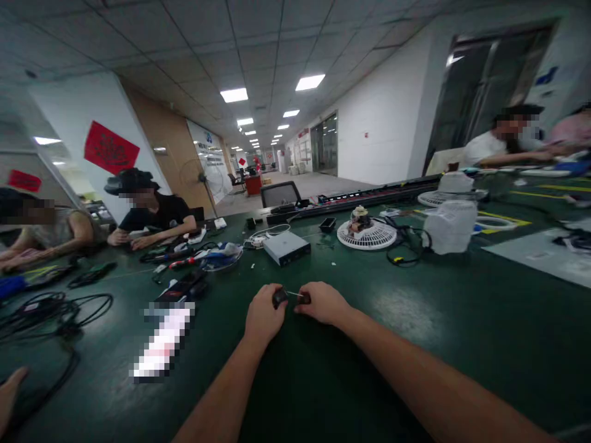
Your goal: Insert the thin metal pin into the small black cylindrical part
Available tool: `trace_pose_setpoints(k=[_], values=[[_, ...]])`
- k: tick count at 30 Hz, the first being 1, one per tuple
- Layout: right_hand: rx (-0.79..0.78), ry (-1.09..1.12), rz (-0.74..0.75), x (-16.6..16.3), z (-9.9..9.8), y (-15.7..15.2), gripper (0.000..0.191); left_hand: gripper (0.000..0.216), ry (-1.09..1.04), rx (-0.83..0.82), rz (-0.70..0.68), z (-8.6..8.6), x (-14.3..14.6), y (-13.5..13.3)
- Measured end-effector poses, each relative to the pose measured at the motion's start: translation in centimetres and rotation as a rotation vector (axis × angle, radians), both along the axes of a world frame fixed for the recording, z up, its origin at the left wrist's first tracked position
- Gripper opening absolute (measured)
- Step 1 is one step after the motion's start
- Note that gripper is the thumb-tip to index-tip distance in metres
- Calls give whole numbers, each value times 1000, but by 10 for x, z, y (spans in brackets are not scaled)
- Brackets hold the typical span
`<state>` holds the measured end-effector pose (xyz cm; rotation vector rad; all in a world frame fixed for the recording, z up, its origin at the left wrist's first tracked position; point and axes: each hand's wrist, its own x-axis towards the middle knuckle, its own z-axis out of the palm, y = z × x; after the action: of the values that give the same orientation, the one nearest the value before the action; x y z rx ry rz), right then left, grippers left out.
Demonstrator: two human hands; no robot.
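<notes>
In front of me, just above the green table, my left hand point(265, 314) is closed around a small dark part point(279, 298), mostly covered by the fingers. My right hand point(323, 303) pinches the short dark handle of what looks like a small screwdriver point(295, 294). Its thin metal shaft points left at the dark part; whether the tip touches it I cannot tell. Beyond my hands lies a grey metal box with a black front point(287, 247), resembling a disc drive. A small black open box point(327, 224) sits behind it to the right.
A white fan grille point(367, 235) with a motor and a translucent plastic container point(450, 226) stand at right. Black cables point(50, 314), tools point(184, 261) and a blurred-out bright screen point(164, 341) lie left. A co-worker's hand point(12, 391) shows at the left edge; several people sit around.
</notes>
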<state>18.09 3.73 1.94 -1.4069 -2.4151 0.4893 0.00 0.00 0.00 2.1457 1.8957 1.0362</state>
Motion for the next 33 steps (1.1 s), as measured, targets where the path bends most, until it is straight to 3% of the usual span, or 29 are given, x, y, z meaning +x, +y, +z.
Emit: trace_pose_setpoints(k=[6, 10, 15, 20, 27, 33], values=[[24, 177, -18, 2, 3, 0, 28, 29, -2, -12, -37, 5, 3, -4], [-56, 390, 75, -1, -2, 6, 24, 29, 5, -28, -102, 10, 7, -9], [-150, 586, 87, -2, -9, 10, 18, 30, 6, -25, -147, 11, 10, -10], [-101, 541, 118, 3, -5, 11, 17, 32, 4, -30, -174, 9, 9, -9], [-117, 623, 41, 3, -6, 14, 20, 31, 10, -30, -204, 9, 8, -9], [-8, 422, -40, 6, -1, 11, 12, 32, 30, -20, -243, 10, 6, -9]])
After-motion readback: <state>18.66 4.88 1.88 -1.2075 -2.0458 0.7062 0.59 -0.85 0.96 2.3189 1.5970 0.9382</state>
